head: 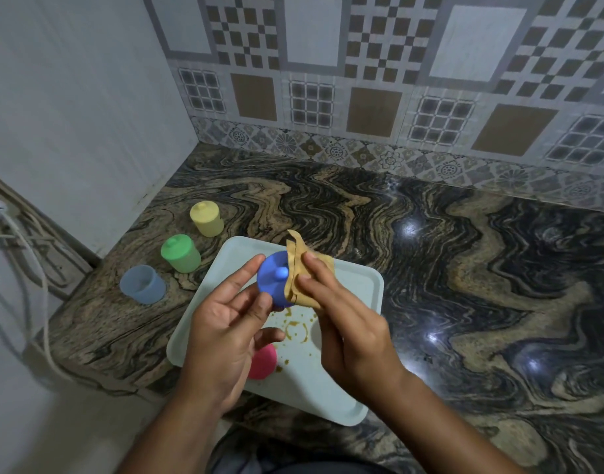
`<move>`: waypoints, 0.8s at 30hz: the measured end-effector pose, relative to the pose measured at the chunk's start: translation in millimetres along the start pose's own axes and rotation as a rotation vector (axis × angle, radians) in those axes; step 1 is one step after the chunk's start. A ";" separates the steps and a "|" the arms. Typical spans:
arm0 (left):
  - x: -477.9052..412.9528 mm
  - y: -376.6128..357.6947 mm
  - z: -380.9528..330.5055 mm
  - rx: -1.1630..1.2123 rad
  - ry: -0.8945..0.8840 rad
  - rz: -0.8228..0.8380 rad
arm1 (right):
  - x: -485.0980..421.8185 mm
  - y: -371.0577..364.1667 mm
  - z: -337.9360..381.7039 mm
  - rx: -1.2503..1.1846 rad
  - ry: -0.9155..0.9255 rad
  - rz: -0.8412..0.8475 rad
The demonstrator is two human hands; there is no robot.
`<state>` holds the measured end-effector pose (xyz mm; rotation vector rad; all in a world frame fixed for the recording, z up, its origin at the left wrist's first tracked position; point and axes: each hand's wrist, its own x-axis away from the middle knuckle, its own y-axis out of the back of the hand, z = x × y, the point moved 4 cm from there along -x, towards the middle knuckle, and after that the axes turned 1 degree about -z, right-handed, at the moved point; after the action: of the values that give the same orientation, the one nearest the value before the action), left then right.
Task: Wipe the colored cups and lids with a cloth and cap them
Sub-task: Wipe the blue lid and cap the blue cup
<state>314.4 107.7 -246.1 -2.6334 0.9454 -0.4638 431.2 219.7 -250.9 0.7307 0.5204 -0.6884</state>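
Left hand (pixel 225 323): pinches the blue lid (pixel 273 285) by its rim, thumb and fingertips, knob towards the camera.
Right hand (pixel 348 323): grips the folded tan cloth (pixel 307 278) against the lid's 3 o'clock edge.
Blue lid: held above the tray (pixel 362 282); its right part is hidden by the cloth.
Pink piece (pixel 263 362): one, on the tray at 7 o'clock, half hidden by the left hand; cup or lid, cannot tell.
Tray: one, pale, brown-stained.
Cups: three on the table (pixel 430 268) off the tray's 10 o'clock: blue cup (pixel 143 284) uncapped, green cup (pixel 181 253) and yellow cup (pixel 207 218) capped.
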 end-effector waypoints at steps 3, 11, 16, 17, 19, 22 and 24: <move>3.1 2.2 -1.0 -0.045 0.018 0.023 | -10.0 4.4 -7.8 0.014 0.019 0.045; -0.1 7.6 -8.1 -0.080 0.008 -0.014 | -13.1 14.8 -23.4 -0.117 -0.227 -0.105; 0.0 1.8 -3.2 -0.056 0.002 -0.070 | 0.0 -2.3 -8.1 -0.334 -0.338 -0.067; 0.6 0.7 -1.2 -0.056 -0.005 -0.082 | 1.8 -3.8 -8.1 -0.329 -0.344 -0.073; 3.1 -1.6 1.4 -0.064 -0.016 -0.097 | 3.9 -3.2 -9.2 -0.319 -0.353 -0.099; 6.5 -5.1 3.4 -0.076 -0.024 -0.092 | 3.8 -3.1 -9.4 -0.311 -0.333 -0.095; 6.2 -6.2 3.7 -0.055 -0.030 -0.115 | 2.9 -3.1 -9.3 -0.300 -0.322 -0.085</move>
<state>323.8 108.8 -245.9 -2.7469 0.8124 -0.4296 429.1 223.8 -260.0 0.3096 0.3492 -0.7698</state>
